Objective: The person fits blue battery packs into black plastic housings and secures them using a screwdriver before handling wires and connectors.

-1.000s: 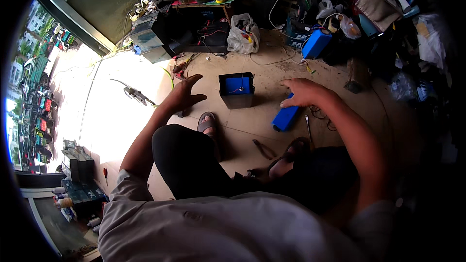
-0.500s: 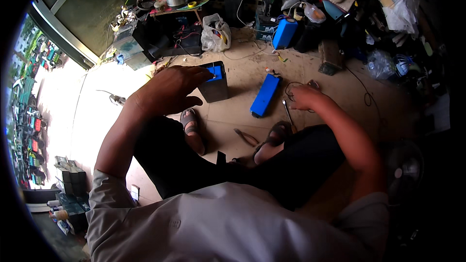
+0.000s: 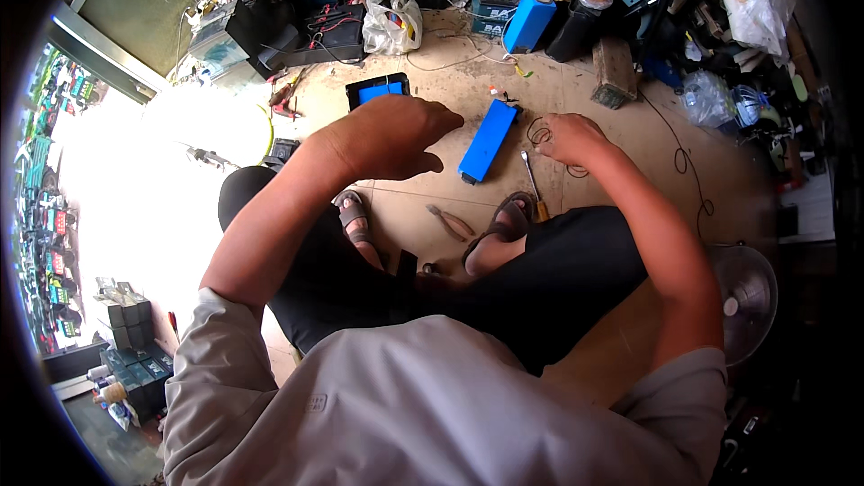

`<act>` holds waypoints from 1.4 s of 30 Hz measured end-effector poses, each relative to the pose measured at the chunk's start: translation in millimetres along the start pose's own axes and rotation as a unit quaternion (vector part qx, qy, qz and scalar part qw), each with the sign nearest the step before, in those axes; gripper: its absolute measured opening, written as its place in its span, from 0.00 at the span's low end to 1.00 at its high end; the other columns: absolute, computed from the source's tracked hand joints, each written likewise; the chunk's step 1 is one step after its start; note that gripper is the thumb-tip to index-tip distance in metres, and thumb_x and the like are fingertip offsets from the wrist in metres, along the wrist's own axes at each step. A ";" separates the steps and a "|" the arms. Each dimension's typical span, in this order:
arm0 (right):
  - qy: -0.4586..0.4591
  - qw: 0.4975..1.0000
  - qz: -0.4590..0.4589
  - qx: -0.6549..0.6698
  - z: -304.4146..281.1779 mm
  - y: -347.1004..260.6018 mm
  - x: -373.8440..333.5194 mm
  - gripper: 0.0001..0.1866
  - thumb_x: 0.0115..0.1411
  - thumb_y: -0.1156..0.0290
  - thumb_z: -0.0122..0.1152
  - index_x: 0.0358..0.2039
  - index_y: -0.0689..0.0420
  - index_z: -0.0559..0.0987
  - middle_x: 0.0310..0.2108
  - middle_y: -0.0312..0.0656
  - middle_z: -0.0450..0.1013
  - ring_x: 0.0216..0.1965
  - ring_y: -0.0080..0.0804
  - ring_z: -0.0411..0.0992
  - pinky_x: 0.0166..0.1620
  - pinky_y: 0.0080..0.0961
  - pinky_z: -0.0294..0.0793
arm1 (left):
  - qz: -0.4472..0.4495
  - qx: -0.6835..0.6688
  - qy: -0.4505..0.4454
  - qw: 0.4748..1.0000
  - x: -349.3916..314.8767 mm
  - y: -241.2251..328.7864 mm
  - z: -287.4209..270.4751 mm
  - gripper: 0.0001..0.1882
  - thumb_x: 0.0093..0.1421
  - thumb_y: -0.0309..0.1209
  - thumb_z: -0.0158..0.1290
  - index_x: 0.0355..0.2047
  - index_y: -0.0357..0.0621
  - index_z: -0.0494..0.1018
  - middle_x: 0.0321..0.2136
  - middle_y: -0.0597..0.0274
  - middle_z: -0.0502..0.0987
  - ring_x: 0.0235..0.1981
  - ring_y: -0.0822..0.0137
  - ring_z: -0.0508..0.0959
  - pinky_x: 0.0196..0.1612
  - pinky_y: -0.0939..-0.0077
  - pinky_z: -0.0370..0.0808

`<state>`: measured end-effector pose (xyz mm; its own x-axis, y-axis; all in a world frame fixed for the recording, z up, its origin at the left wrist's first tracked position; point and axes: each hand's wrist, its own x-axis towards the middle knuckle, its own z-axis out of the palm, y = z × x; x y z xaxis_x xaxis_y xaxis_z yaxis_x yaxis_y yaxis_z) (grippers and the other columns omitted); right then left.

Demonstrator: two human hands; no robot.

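Observation:
My left hand (image 3: 396, 137) hangs in the air with fingers stretched out and thumb apart, holding nothing. Behind it stands a black battery box with a blue top (image 3: 380, 90); the hand hides its lower part. A long blue battery pack (image 3: 489, 141) lies on the floor between my hands, small connectors at its far end. My right hand (image 3: 573, 139) is low over a looped thin black cable (image 3: 538, 132), fingers curled in; whatever they hold is hidden. A screwdriver (image 3: 533, 182) and pliers (image 3: 450, 222) lie near my feet.
Another blue battery pack (image 3: 529, 24) stands at the back beside a white plastic bag (image 3: 392, 20). A brown block (image 3: 614, 75) sits to the right on the floor. A fan (image 3: 733, 306) is by my right elbow. Crowded shelves and clutter line the back.
My view has shifted, so the floor things sit higher in the picture. My left hand has moved right, off the battery box's side. My right hand has shifted slightly beside the cable.

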<state>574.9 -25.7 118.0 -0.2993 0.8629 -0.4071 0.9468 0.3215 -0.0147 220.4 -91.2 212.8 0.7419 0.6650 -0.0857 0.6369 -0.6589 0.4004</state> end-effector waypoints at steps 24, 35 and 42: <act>-0.087 0.747 0.242 0.613 185.2 74.3 166.6 0.55 0.57 0.39 0.79 0.66 0.75 0.69 0.57 0.55 0.75 0.54 0.48 0.79 0.56 0.44 0.84 | -0.046 0.019 -0.180 0.982 13.0 -25.8 74.9 0.37 0.46 0.40 0.76 0.53 0.39 0.74 0.46 0.54 0.79 0.52 0.54 0.81 0.55 0.55 0.78; 0.088 0.823 0.391 0.403 300.6 -57.4 268.4 0.52 0.50 0.48 0.83 0.65 0.68 0.70 0.63 0.63 0.73 0.64 0.55 0.75 0.67 0.46 0.74 | -0.059 0.074 -0.242 0.966 49.8 -42.1 106.7 0.34 0.54 0.43 0.69 0.56 0.40 0.72 0.48 0.54 0.76 0.51 0.55 0.79 0.52 0.55 0.77; 0.130 0.637 0.297 0.699 316.4 -19.0 252.6 0.42 0.46 0.63 0.84 0.61 0.61 0.76 0.55 0.48 0.79 0.58 0.46 0.77 0.62 0.48 0.75 | -0.055 0.082 -0.244 0.965 60.4 -45.5 95.6 0.34 0.53 0.41 0.69 0.55 0.38 0.72 0.48 0.52 0.77 0.52 0.54 0.79 0.51 0.57 0.78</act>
<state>518.6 62.8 -273.5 0.3236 0.7644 -0.5576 0.0279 -0.5968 -0.8019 256.3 -54.7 102.2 0.6535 0.5158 -0.5540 0.7119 -0.6674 0.2184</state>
